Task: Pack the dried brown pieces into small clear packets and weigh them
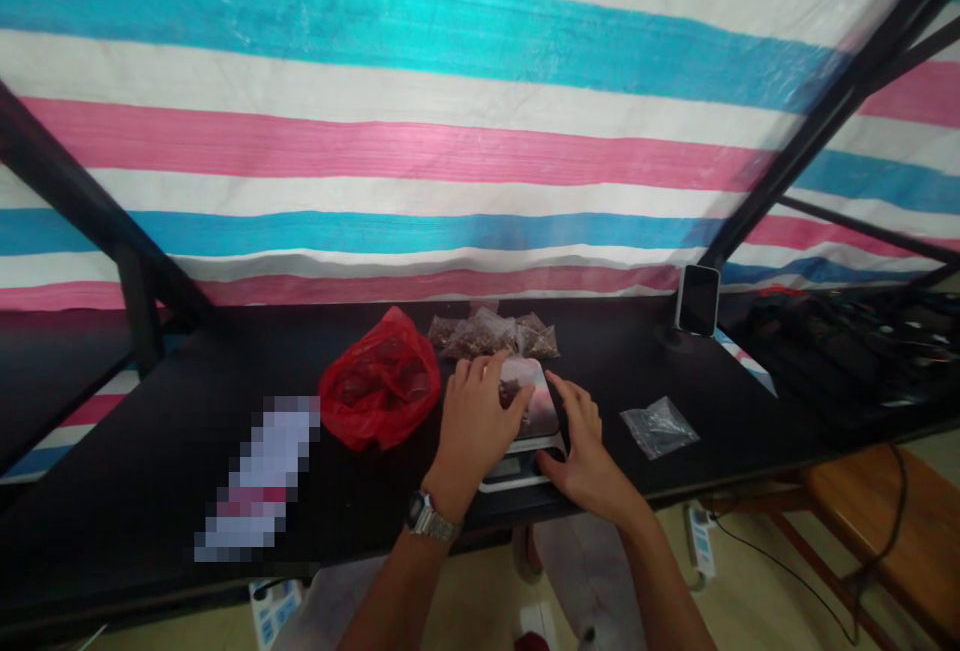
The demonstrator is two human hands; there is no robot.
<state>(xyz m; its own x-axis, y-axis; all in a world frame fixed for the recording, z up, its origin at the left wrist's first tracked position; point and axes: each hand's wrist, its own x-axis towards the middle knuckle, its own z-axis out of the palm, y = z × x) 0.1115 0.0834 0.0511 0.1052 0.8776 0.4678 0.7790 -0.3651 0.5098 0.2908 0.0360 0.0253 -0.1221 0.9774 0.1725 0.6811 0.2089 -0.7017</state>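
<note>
A digital kitchen scale [519,466] sits near the front edge of the black table [150,491], with a small clear plastic bag [531,396] of dark reddish contents lying on it. My left hand [476,421], a metal-strapped watch on its wrist, rests over the bag's left side, its fingers gripping the plastic. My right hand [581,441] is spread at the bag's right side, fingertips near the scale and holding nothing. A red plastic bag [379,381] lies left of my left hand, and several small bags of brown pieces [491,334] lie behind the scale.
An empty clear bag [658,428] lies right of the scale. A pixelated object [259,476] lies at left, and a phone on a stand [699,299] stands at back. Dark clutter [847,351] sits at right. A striped tarp [412,141] hangs behind the table.
</note>
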